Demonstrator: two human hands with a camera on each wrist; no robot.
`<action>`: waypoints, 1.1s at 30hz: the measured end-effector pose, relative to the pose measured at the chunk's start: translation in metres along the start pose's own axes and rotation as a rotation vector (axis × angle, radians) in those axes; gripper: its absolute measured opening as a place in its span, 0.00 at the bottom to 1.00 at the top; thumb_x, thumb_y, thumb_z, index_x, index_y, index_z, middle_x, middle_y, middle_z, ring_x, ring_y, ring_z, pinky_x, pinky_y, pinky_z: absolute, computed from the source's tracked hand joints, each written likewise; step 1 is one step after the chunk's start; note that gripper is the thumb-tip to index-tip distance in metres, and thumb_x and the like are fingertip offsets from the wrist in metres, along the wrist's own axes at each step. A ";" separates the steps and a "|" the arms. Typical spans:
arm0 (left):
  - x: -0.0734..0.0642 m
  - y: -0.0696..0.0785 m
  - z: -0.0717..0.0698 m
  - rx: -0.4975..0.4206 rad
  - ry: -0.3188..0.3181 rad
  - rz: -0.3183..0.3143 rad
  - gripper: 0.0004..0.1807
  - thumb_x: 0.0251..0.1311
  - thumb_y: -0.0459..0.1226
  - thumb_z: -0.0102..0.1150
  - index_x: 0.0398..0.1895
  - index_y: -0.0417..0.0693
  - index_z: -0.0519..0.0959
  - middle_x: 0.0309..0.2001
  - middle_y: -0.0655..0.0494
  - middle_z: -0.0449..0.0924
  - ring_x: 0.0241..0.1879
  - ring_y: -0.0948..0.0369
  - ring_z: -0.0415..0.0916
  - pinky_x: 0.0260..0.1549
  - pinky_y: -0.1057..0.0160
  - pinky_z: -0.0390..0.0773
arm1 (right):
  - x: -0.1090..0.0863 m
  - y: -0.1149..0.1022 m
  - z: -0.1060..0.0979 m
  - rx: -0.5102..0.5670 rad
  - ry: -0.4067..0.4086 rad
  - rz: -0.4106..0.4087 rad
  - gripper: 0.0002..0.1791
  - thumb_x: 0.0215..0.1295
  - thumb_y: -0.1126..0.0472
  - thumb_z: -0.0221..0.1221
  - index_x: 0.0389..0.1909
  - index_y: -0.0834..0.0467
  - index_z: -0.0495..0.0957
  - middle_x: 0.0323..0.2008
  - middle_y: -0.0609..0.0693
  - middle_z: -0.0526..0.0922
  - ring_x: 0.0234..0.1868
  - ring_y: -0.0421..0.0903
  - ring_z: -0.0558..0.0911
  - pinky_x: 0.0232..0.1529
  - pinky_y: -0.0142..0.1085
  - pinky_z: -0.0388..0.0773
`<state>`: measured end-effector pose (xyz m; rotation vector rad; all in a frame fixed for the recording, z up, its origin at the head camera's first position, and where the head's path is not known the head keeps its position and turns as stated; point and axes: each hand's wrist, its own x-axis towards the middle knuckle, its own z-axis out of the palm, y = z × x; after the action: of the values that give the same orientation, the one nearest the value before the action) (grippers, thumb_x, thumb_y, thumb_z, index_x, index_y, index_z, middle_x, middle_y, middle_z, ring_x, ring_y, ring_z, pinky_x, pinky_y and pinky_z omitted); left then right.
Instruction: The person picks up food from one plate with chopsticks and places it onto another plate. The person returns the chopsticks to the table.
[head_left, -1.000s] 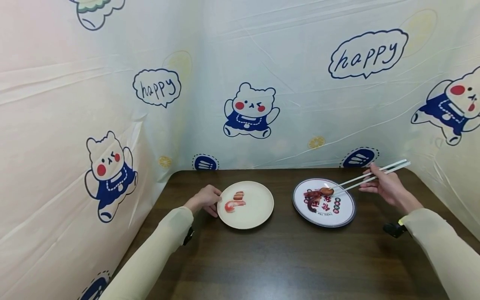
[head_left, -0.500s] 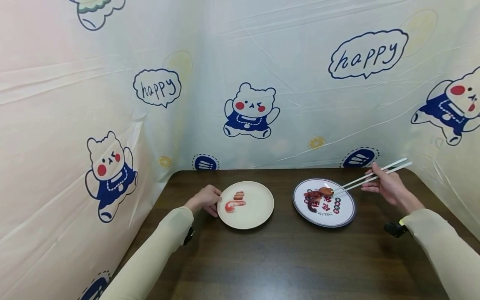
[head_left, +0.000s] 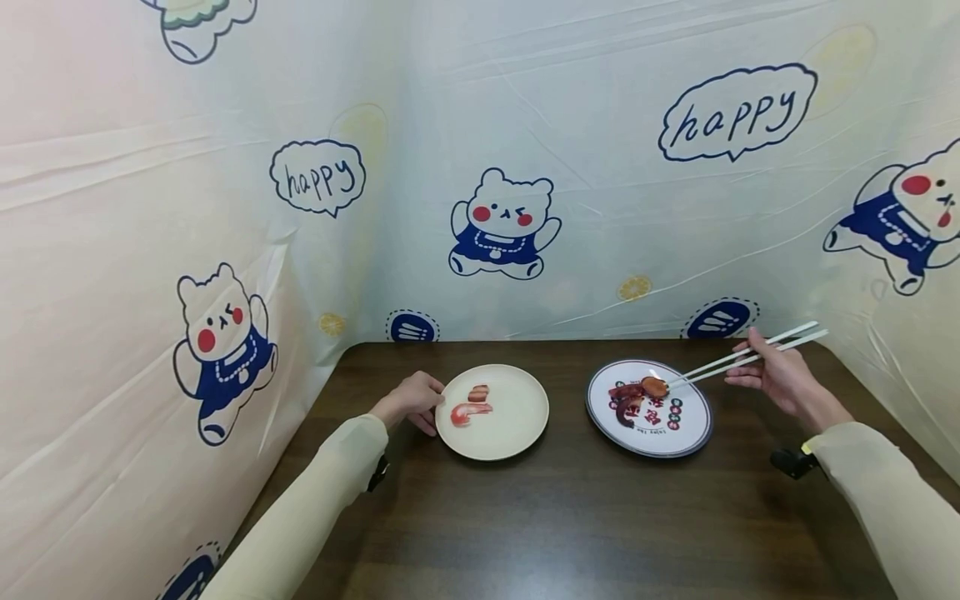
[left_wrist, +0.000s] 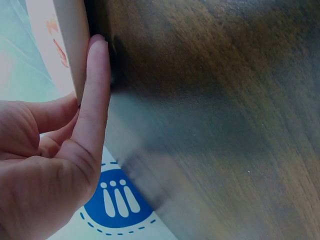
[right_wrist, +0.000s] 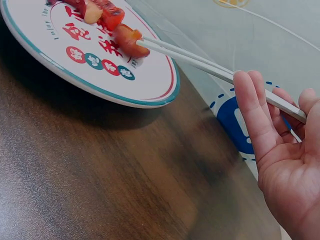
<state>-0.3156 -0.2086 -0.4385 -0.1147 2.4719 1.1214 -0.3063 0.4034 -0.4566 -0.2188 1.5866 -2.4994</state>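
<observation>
My left hand (head_left: pixel 411 397) grips the left rim of a cream plate (head_left: pixel 517 425); in the left wrist view the thumb is on the rim and a finger (left_wrist: pixel 95 95) lies along the underside. A shrimp (head_left: pixel 468 413) and a small striped meat-like piece (head_left: pixel 478 392) lie on this plate. My right hand (head_left: pixel 783 382) holds a pair of white chopsticks (head_left: pixel 738 358). Their tips touch a rounded brown-orange food piece (right_wrist: pixel 131 41) on the blue-rimmed printed plate (head_left: pixel 693 421). Whether the tips pinch it is hard to tell. Dark red food pieces (head_left: pixel 625 407) lie to its left.
Both plates stand on a dark wooden table (head_left: pixel 525 525), some way apart. Behind and beside the table hangs a pale curtain (head_left: pixel 390 208) printed with bears and "happy" bubbles. A black wrist device (head_left: pixel 793 462) shows under the right sleeve.
The brown-orange piece has shifted slightly right on the printed plate and shows a different face. My right hand and the chopsticks have moved slightly right. The left hand stays on the cream plate.
</observation>
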 end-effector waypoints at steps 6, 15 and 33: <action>-0.001 0.000 0.000 -0.006 -0.005 0.003 0.16 0.77 0.29 0.52 0.62 0.32 0.79 0.41 0.42 0.85 0.28 0.52 0.87 0.29 0.55 0.91 | -0.001 -0.005 0.002 0.006 -0.005 0.027 0.26 0.87 0.52 0.42 0.40 0.63 0.83 0.31 0.58 0.88 0.32 0.53 0.91 0.39 0.44 0.91; 0.001 -0.002 -0.001 -0.011 -0.011 0.004 0.16 0.77 0.29 0.52 0.62 0.31 0.79 0.42 0.42 0.84 0.29 0.51 0.87 0.30 0.55 0.91 | 0.005 -0.013 0.010 -0.080 0.039 0.059 0.25 0.86 0.50 0.45 0.39 0.61 0.85 0.28 0.53 0.86 0.26 0.45 0.87 0.28 0.35 0.88; 0.001 -0.001 -0.001 -0.017 -0.013 -0.002 0.16 0.77 0.29 0.52 0.63 0.32 0.79 0.41 0.41 0.85 0.28 0.50 0.87 0.29 0.55 0.91 | 0.025 -0.018 0.039 -0.101 0.012 0.049 0.22 0.86 0.55 0.46 0.38 0.63 0.84 0.30 0.55 0.87 0.29 0.47 0.89 0.35 0.38 0.90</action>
<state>-0.3165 -0.2099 -0.4392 -0.1143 2.4511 1.1388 -0.3230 0.3706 -0.4233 -0.1760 1.7040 -2.3916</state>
